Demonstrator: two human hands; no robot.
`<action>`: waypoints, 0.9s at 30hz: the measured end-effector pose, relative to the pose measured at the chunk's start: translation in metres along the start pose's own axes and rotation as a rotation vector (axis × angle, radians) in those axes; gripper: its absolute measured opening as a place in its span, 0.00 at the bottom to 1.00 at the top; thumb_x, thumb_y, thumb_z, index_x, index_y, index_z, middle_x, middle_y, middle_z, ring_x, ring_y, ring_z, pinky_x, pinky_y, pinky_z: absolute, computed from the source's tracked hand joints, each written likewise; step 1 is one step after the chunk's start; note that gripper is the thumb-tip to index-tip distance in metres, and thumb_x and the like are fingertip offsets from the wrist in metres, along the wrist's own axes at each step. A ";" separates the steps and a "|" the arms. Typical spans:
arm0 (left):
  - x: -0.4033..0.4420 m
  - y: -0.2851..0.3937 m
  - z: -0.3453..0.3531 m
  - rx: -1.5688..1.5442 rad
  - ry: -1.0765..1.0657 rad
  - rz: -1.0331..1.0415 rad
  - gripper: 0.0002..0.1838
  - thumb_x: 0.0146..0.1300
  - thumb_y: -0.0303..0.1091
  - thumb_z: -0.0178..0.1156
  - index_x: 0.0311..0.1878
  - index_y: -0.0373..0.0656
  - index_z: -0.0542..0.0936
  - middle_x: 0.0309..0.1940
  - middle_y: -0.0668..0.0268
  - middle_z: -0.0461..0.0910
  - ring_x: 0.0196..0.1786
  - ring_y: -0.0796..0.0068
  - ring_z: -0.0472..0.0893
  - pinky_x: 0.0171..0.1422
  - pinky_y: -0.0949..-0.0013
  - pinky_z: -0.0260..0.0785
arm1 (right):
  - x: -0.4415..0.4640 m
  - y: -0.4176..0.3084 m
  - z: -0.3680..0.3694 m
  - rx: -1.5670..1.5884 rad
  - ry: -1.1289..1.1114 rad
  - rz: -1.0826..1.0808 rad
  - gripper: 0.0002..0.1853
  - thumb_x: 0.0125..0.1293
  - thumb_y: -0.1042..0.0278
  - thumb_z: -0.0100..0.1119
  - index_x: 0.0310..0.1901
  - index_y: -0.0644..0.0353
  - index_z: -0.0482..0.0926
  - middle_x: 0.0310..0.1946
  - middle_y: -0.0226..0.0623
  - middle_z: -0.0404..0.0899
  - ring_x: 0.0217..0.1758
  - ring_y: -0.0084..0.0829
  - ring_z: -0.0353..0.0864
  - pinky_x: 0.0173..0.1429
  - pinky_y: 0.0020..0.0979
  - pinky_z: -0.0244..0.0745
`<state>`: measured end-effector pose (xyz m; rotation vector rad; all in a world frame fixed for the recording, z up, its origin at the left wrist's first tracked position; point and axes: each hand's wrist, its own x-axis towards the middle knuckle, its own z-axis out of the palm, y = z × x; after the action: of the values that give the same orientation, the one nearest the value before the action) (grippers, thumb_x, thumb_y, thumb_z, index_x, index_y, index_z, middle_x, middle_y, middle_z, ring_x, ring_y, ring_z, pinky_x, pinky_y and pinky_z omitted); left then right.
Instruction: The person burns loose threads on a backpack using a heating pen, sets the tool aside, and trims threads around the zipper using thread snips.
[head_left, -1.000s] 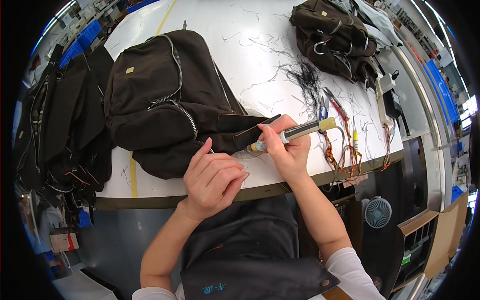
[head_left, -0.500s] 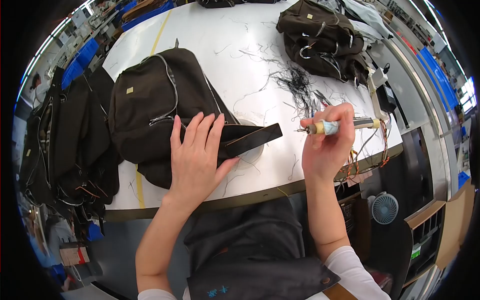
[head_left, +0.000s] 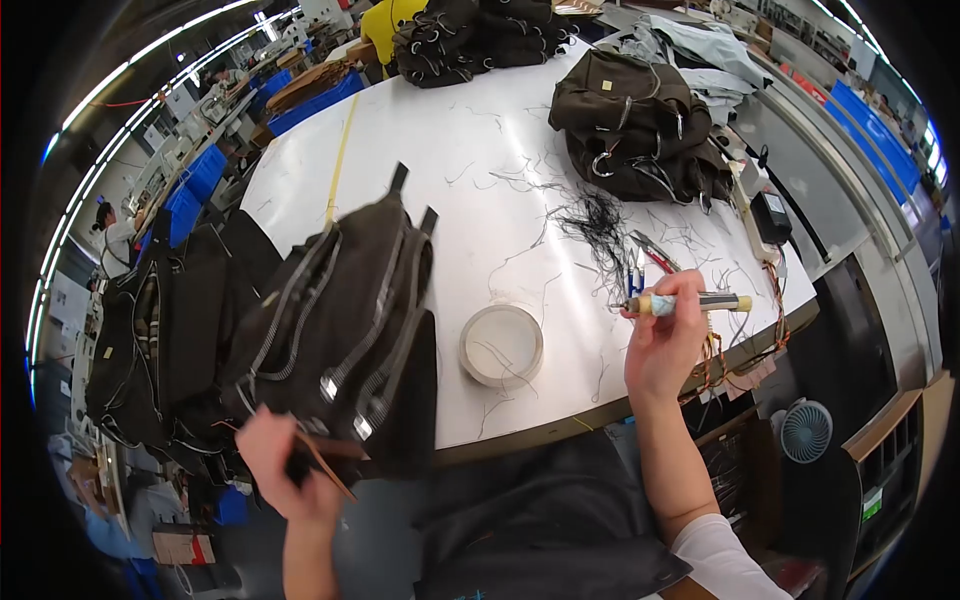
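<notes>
A dark brown backpack (head_left: 345,310) with silver zips stands tilted at the left of the table, its zipped side turned toward me. My left hand (head_left: 285,465), smeared by motion, is closed at its lower end on a dark strap (head_left: 330,448) with a tan edge. My right hand (head_left: 665,345) is raised over the table's right side, closed round a pen-shaped tool (head_left: 690,303). This tool has a yellowish handle, a pale wrapping and a thin metal tip pointing left, apart from the backpack. A round translucent dish (head_left: 500,347) sits between my hands.
More dark backpacks (head_left: 165,340) hang over the table's left edge; others (head_left: 640,120) are piled at the back right. Black thread scraps (head_left: 597,225) lie near red-handled snips (head_left: 655,252) and blue snips (head_left: 636,275). Wires (head_left: 770,300) run along the right edge.
My left hand has moved left and toward me, turning the backpack from its front face to its zipped side. The dish is now uncovered. My right hand still holds the tool.
</notes>
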<state>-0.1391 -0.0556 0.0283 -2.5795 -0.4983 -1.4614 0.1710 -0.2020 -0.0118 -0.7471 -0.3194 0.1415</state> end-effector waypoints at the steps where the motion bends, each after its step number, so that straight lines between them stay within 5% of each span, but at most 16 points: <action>1: -0.017 0.014 -0.014 0.018 -0.143 0.034 0.18 0.58 0.42 0.57 0.43 0.36 0.78 0.38 0.55 0.78 0.42 0.54 0.77 0.52 0.52 0.68 | -0.001 0.003 -0.006 0.009 -0.112 0.020 0.13 0.75 0.59 0.47 0.37 0.59 0.68 0.23 0.30 0.69 0.20 0.15 0.65 0.28 0.18 0.67; 3: -0.053 0.037 -0.024 -0.087 -0.404 0.185 0.14 0.58 0.43 0.58 0.40 0.44 0.81 0.31 0.67 0.79 0.35 0.68 0.79 0.44 0.62 0.69 | -0.003 0.015 -0.009 -0.071 -0.156 0.045 0.13 0.76 0.58 0.46 0.40 0.60 0.70 0.26 0.32 0.73 0.20 0.15 0.65 0.32 0.21 0.73; 4: -0.061 0.056 -0.017 -0.105 -0.332 0.302 0.15 0.61 0.46 0.61 0.43 0.45 0.82 0.32 0.69 0.81 0.35 0.72 0.80 0.39 0.66 0.72 | -0.005 0.021 -0.011 -0.114 -0.176 0.059 0.13 0.76 0.58 0.45 0.42 0.61 0.71 0.27 0.34 0.75 0.20 0.15 0.65 0.34 0.22 0.76; 6: -0.050 0.092 -0.011 -0.073 -0.662 0.316 0.21 0.48 0.44 0.71 0.45 0.48 0.82 0.34 0.72 0.80 0.36 0.70 0.81 0.38 0.67 0.71 | -0.012 0.028 -0.006 -0.204 -0.183 0.086 0.15 0.77 0.58 0.44 0.50 0.62 0.72 0.33 0.39 0.79 0.21 0.14 0.67 0.39 0.24 0.78; 9: -0.005 0.081 -0.026 -0.620 -1.456 -0.042 0.45 0.49 0.47 0.73 0.67 0.37 0.65 0.64 0.47 0.68 0.68 0.47 0.67 0.70 0.52 0.59 | -0.024 0.029 0.008 -0.286 -0.208 0.100 0.13 0.76 0.64 0.45 0.55 0.62 0.72 0.36 0.38 0.79 0.27 0.18 0.74 0.41 0.25 0.78; 10: 0.028 0.075 -0.018 -0.586 -1.212 0.104 0.19 0.59 0.48 0.66 0.48 0.45 0.82 0.35 0.69 0.83 0.37 0.70 0.82 0.40 0.66 0.76 | -0.026 0.034 0.008 -0.346 -0.264 0.017 0.13 0.74 0.67 0.48 0.55 0.62 0.72 0.36 0.38 0.79 0.29 0.20 0.76 0.41 0.26 0.78; 11: 0.060 0.059 -0.008 -0.628 -1.305 0.069 0.23 0.55 0.48 0.71 0.51 0.46 0.82 0.43 0.68 0.84 0.46 0.69 0.83 0.44 0.69 0.76 | -0.028 0.045 0.006 -0.405 -0.315 -0.071 0.13 0.73 0.69 0.51 0.55 0.62 0.72 0.36 0.38 0.80 0.32 0.22 0.77 0.41 0.27 0.77; 12: 0.096 0.046 0.017 -0.679 -1.173 0.012 0.24 0.52 0.46 0.72 0.50 0.44 0.81 0.46 0.62 0.83 0.50 0.65 0.82 0.49 0.66 0.76 | -0.028 0.055 0.003 -0.468 -0.365 -0.161 0.14 0.71 0.71 0.53 0.55 0.62 0.72 0.36 0.37 0.80 0.34 0.24 0.79 0.42 0.29 0.77; 14: 0.139 0.010 0.079 -0.351 -0.864 -0.001 0.29 0.50 0.42 0.72 0.54 0.39 0.77 0.50 0.55 0.80 0.53 0.56 0.79 0.58 0.61 0.72 | -0.029 0.063 0.000 -0.731 -0.386 -0.250 0.18 0.63 0.75 0.60 0.56 0.59 0.73 0.37 0.38 0.80 0.41 0.32 0.82 0.41 0.31 0.77; 15: 0.148 -0.018 0.117 -0.096 -0.769 0.154 0.32 0.54 0.50 0.68 0.57 0.38 0.75 0.49 0.54 0.80 0.54 0.55 0.79 0.58 0.61 0.70 | -0.034 0.060 0.004 -0.887 -0.380 -0.292 0.18 0.62 0.74 0.61 0.55 0.58 0.74 0.37 0.38 0.80 0.40 0.33 0.82 0.41 0.31 0.76; 16: 0.152 -0.041 0.150 0.020 -0.854 0.104 0.37 0.56 0.60 0.62 0.56 0.35 0.75 0.50 0.52 0.79 0.55 0.54 0.77 0.58 0.61 0.69 | -0.038 0.058 0.006 -1.042 -0.372 -0.334 0.19 0.62 0.74 0.61 0.55 0.57 0.74 0.37 0.39 0.80 0.40 0.34 0.82 0.40 0.31 0.76; 17: 0.162 -0.056 0.179 -0.176 -1.313 -0.364 0.40 0.53 0.68 0.61 0.52 0.37 0.80 0.47 0.50 0.80 0.53 0.52 0.78 0.57 0.61 0.69 | -0.039 0.058 0.005 -1.117 -0.411 -0.348 0.20 0.60 0.76 0.61 0.54 0.55 0.74 0.38 0.38 0.81 0.39 0.37 0.80 0.39 0.32 0.76; 20: 0.143 -0.059 0.206 -0.085 -1.536 -0.264 0.40 0.48 0.71 0.63 0.46 0.39 0.83 0.41 0.51 0.82 0.49 0.53 0.80 0.54 0.62 0.70 | -0.033 0.060 0.007 -1.152 -0.451 -0.448 0.21 0.57 0.77 0.61 0.54 0.55 0.74 0.39 0.37 0.81 0.37 0.37 0.79 0.38 0.34 0.75; 22: 0.133 -0.058 0.191 -0.163 -1.425 -0.188 0.38 0.44 0.72 0.65 0.37 0.40 0.84 0.33 0.53 0.82 0.41 0.53 0.81 0.48 0.61 0.70 | -0.027 0.063 0.005 -1.210 -0.427 -0.443 0.21 0.56 0.79 0.59 0.53 0.54 0.74 0.39 0.37 0.81 0.37 0.38 0.79 0.36 0.36 0.74; 24: 0.120 -0.048 0.159 -0.074 -1.192 -0.002 0.31 0.43 0.62 0.72 0.26 0.39 0.77 0.24 0.57 0.75 0.31 0.54 0.76 0.38 0.57 0.66 | -0.016 0.065 0.007 -1.247 -0.399 -0.421 0.21 0.56 0.80 0.58 0.53 0.54 0.74 0.37 0.37 0.81 0.36 0.38 0.78 0.36 0.37 0.73; 27: 0.094 -0.003 0.095 -0.055 -0.862 0.284 0.19 0.44 0.44 0.74 0.35 0.44 0.81 0.26 0.65 0.75 0.36 0.65 0.75 0.40 0.63 0.63 | -0.008 0.071 0.009 -1.257 -0.370 -0.415 0.18 0.59 0.77 0.59 0.52 0.52 0.74 0.31 0.37 0.78 0.34 0.39 0.78 0.34 0.38 0.72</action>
<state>-0.0190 -0.0057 0.0586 -3.0583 -0.1426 -0.2291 0.1593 -0.1465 -0.0563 -1.8765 -0.9391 -0.3660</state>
